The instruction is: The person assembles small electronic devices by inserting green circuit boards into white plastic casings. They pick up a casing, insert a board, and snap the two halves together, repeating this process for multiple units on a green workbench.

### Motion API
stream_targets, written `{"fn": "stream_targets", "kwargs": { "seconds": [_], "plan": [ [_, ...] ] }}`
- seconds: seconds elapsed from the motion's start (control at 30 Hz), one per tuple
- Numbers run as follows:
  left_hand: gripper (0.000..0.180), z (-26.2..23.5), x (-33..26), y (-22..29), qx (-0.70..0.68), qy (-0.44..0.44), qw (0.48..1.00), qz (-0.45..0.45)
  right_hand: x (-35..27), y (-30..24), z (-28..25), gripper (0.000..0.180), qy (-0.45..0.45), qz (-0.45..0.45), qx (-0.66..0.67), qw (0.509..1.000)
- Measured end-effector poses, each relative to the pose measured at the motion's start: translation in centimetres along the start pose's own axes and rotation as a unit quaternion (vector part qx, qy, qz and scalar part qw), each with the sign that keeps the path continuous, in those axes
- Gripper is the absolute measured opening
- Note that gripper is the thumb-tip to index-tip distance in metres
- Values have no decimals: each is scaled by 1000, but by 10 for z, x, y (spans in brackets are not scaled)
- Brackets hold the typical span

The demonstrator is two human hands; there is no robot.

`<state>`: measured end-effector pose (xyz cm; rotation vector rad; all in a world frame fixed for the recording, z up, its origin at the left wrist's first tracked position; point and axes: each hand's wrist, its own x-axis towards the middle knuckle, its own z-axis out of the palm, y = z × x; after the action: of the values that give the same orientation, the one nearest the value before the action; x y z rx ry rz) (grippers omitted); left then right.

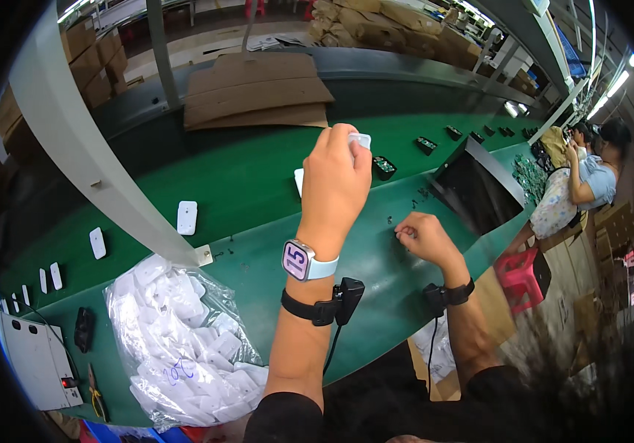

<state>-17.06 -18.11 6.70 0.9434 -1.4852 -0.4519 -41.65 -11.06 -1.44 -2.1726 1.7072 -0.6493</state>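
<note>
I see my left hand (335, 177) closed around a small white rounded-rectangular plastic housing (361, 139), raised above the green conveyor belt (250, 184) with only its top corner showing past my fingertips, while my right hand (422, 236) rests pinched shut on the belt's edge.

Factory assembly line — green conveyor belt (243, 177), stacked cardboard boxes (91, 63), seated co-worker (590, 177) further down.

Two hands — left (335, 173), right (420, 236) — one bag (184, 347).
</note>
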Motion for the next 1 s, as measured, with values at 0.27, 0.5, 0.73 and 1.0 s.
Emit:
{"fn": "stream_targets", "kwargs": {
  "seconds": [0.27,0.5,0.73,1.0],
  "plan": [
    [17,9,0,-3,30,0,999,37,1,15,14,11,-28,-43,-44,998],
    [16,11,0,1,6,-33,999,-23,13,5,20,12,-75,35,-132,988],
    [18,16,0,-6,-187,-93,967,-146,20,-7,23,15,-75,102,-156,980],
    [19,12,6,-15,-325,-72,920,-208,20,-21,7,15,-61,45,-176,981]
  ]
}}
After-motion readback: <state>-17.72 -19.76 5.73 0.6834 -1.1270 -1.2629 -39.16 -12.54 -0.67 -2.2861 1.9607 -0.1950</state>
